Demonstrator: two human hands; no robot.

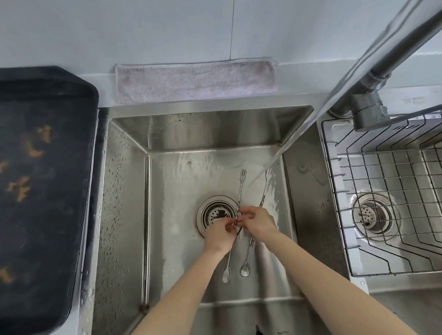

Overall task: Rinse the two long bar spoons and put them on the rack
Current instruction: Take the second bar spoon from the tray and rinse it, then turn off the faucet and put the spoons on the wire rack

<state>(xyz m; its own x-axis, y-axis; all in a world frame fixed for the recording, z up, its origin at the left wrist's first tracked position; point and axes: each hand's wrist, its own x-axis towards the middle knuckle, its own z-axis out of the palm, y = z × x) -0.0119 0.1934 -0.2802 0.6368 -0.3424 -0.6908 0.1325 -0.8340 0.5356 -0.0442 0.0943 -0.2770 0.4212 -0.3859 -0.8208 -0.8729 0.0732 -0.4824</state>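
Both hands are held low in the sink basin [129, 197], fingertips meeting just beside the drain strainer [216, 213]. The left hand [219, 235] is curled, thumb and forefinger pinching the shaft of the left bar spoon [240, 192] near its middle. The right hand [258, 223] is likewise closed on the shaft of the right bar spoon [263, 193], fingers bent round it; some contact with the left spoon's shaft where the fingertips meet cannot be ruled out. Both spoons are seen lying nearly parallel, long axes running away from the body: forked ends beyond the hands, bowls on the near side, below the wrists. The shafts look slightly splayed, closest together at the hands. The stream from the faucet [388, 63] is seen falling between the two forked ends, beyond and a little right of the hands; it lands close to the right spoon's fork. Whether the bowls rest on the basin floor or hang just above it cannot be told. Rinsing is judged to be under way, with the bowls not under the stream. The wire rack [395, 196] sits well apart to the right of the hands, in the neighbouring basin, so the right hand is the nearer one for the transfer. The spoons' long axes would need to be carried sideways across the divider, and probably turned to settle on the wires without slipping through the gaps. A dark tray [36, 177] lies to the left of the hands on the tabletop; a folded cloth [196, 80] lies beyond them.
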